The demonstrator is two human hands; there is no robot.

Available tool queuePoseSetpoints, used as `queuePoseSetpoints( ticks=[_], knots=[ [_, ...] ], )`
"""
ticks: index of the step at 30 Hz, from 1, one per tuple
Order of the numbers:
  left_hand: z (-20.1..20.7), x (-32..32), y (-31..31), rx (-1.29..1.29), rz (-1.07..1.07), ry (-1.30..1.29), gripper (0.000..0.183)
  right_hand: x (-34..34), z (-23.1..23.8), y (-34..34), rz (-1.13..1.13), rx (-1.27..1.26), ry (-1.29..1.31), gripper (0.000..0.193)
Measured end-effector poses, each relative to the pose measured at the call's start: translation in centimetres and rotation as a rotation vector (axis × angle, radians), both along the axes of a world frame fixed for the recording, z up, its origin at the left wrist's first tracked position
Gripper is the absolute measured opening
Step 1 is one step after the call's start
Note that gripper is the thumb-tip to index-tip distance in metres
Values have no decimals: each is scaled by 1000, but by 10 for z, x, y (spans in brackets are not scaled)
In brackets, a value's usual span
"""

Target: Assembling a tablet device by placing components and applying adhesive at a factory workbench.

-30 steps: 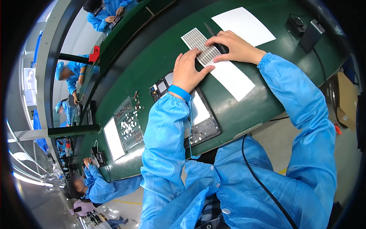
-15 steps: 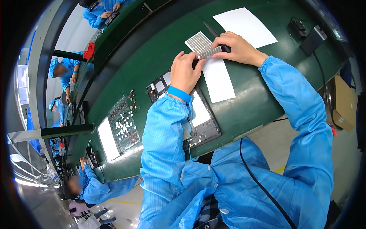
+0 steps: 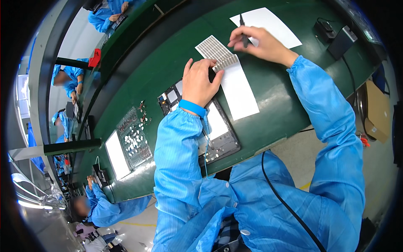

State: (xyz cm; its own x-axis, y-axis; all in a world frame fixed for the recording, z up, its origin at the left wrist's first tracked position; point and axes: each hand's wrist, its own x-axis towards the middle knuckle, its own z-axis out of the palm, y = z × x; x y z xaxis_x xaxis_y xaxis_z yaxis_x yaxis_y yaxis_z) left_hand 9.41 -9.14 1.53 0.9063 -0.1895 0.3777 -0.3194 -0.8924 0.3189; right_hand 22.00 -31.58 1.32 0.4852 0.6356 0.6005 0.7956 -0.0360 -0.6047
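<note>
Since 0.5 s ago, the right hand (image 3: 262, 42) has let go of the gridded sheet (image 3: 212, 47) and drawn up from it, toward the white paper (image 3: 279, 31) at the far side. On the green bench (image 3: 285, 86), a flat dark device (image 3: 226, 145), its inside exposed, lies partly under the left arm. Both blue sleeves (image 3: 178, 143) reach forward; the left hand (image 3: 198, 84) is palm down with wrist bent over the device's far end, the right raised and turned inward. The sheet lies between the 2 hands, its gridded flap folded over, pale backing toward the person; the flap's right end, held earlier, is now free. The left thumb and index finger are parted at its left edge; I cannot tell whether they pinch it. The right fingers close around a slim dark tool (image 3: 242, 24), now pointing more steeply away.
</note>
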Motion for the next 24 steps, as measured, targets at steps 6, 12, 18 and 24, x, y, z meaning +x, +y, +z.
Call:
queuePoseSetpoints(
  ticks=[6,12,18,24],
  knots=[
    [6,-4,-10,38,-30,66,53,9,-1,-20,-194,115,339,29],
    [-2,-7,-1,214,43,71,67,9,-7,-8,-209,65,474,27],
    [-5,-5,2,197,31,61,68,9,-14,-5,-23,52,669,28],
    [-7,-5,2,168,30,53,68,20,-23,-10,-23,3,629,28]
  ],
)
